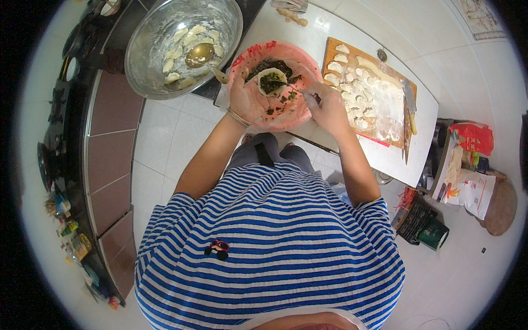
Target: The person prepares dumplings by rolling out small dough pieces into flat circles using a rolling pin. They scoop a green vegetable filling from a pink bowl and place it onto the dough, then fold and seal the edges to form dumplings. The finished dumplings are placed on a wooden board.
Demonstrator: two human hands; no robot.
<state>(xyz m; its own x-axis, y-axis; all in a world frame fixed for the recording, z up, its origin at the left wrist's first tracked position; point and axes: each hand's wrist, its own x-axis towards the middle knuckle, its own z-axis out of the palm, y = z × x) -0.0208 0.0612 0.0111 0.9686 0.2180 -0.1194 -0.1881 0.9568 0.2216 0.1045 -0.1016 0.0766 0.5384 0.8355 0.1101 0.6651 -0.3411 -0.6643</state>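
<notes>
Over a pink plastic basin [299, 62] my left hand [246, 97] holds a round dough wrapper [279, 92] with dark green filling [270, 82] on it. The utensil, a thin metal spoon or similar [292, 87], is gripped in my right hand [326, 105], its tip at the filling. More chopped green filling lies inside the basin, below and behind the wrapper. To the right, a floured wooden board [396, 138] carries folded dumplings [335, 66], small dough pieces [359, 72] and a long dough roll [381, 73].
A large metal bowl [138, 62] at the upper left holds several dumplings and a brass-coloured round bowl or ladle [199, 55]. A knife [408, 97] and a thin pointed stick lie along the board's right edge. A ginger root [292, 17] and folded cloth [291, 4] lie at the white table's back.
</notes>
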